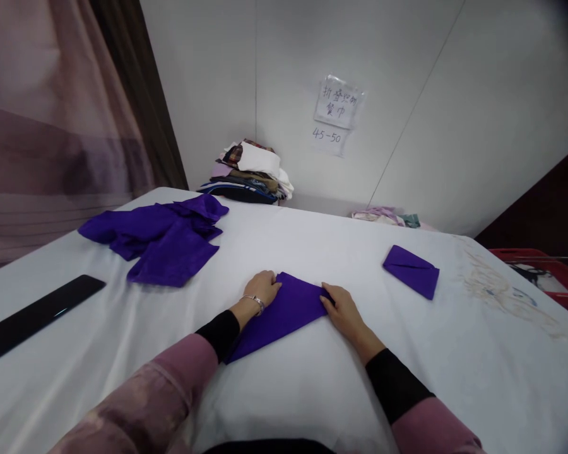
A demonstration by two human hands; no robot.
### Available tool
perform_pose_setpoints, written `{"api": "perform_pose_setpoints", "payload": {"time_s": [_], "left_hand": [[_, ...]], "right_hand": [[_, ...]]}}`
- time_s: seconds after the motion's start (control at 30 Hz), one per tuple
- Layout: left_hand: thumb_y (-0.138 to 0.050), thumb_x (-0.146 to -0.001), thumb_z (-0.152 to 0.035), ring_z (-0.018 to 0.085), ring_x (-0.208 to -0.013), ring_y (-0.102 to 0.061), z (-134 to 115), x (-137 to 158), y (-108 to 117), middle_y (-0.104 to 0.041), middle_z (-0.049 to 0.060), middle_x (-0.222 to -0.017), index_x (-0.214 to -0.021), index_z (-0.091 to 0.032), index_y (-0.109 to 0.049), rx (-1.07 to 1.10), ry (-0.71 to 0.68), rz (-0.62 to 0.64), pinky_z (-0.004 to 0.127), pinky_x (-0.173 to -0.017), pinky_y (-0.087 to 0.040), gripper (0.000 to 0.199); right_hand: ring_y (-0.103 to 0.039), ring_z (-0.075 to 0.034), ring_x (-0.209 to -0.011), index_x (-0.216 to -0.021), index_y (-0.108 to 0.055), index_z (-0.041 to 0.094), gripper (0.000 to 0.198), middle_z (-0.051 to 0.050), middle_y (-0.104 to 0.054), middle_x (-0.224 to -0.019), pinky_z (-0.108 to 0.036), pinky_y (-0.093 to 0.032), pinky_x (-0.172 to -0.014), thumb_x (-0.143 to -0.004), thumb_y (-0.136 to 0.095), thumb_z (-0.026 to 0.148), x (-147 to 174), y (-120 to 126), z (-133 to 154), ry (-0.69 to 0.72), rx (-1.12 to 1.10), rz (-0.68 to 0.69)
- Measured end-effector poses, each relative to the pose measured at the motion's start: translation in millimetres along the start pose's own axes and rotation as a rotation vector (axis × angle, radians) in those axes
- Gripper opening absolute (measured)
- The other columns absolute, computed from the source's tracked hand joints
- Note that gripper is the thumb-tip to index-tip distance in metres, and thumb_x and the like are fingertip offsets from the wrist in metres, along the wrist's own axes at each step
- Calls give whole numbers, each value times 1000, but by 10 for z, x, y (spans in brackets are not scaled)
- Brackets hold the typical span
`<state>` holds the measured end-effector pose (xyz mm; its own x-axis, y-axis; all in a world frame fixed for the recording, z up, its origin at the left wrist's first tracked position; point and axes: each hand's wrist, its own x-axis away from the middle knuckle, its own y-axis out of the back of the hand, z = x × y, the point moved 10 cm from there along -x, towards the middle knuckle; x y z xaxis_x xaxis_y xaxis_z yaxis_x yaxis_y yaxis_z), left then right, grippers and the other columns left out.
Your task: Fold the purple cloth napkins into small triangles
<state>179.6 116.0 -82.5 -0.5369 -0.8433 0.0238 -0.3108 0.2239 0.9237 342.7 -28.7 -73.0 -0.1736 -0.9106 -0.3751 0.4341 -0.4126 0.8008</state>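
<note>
A purple napkin lies partly folded on the white-covered table, in front of me. My left hand is closed on its upper left edge, with a silver bracelet at the wrist. At the right corner, my right hand pinches the cloth between thumb and fingers. Farther right rests a folded purple napkin, flat and apart from both hands. To the left, several loose purple napkins lie in a crumpled heap.
A long black flat object lies at the table's left. Behind the far edge stands a stack of folded clothes; more fabric shows to its right. A red basket is beyond the right edge. Handwritten paper signs hang on the wall.
</note>
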Motion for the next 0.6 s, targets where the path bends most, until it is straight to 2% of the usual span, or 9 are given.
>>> {"api": "perform_pose_setpoints", "payload": {"time_s": [0.17, 0.3, 0.47, 0.6], "left_hand": [[-53, -78, -30, 18, -78, -56, 1, 22, 38, -60, 4, -82, -69, -19, -53, -7, -8, -25, 28, -65, -39, 14], [-52, -79, -29, 20, -81, -55, 3, 53, 67, -59, 5, -82, -70, -19, -53, -9, -11, -48, 29, -67, -40, 14], [-56, -78, -31, 20, -82, -56, 39, 97, 101, -59, 5, -85, -75, -18, -55, 8, 13, -64, 29, -69, -41, 12], [-60, -75, -34, 20, -84, -58, 129, 148, 133, -61, 6, -87, -84, -17, -58, 49, 26, -50, 29, -70, -43, 19]], "right_hand": [[-53, -24, -109, -124, -51, 18, 39, -11, -60, -117, -47, -37, -97, -89, -42, 34, 1, 19, 62, 29, 91, 19], [-43, -25, -122, -129, -46, 20, 42, -10, -54, -127, -52, -24, -105, -91, -39, 35, -50, -17, 342, 109, 135, 72], [-29, -24, -132, -135, -39, 19, 50, -10, -41, -139, -51, -19, -108, -90, -39, 43, -135, -339, 755, 235, 132, 283], [-22, -25, -135, -136, -37, 15, 59, -12, -33, -143, -50, -17, -108, -88, -39, 50, -97, -594, 803, 248, 169, 427]]}}
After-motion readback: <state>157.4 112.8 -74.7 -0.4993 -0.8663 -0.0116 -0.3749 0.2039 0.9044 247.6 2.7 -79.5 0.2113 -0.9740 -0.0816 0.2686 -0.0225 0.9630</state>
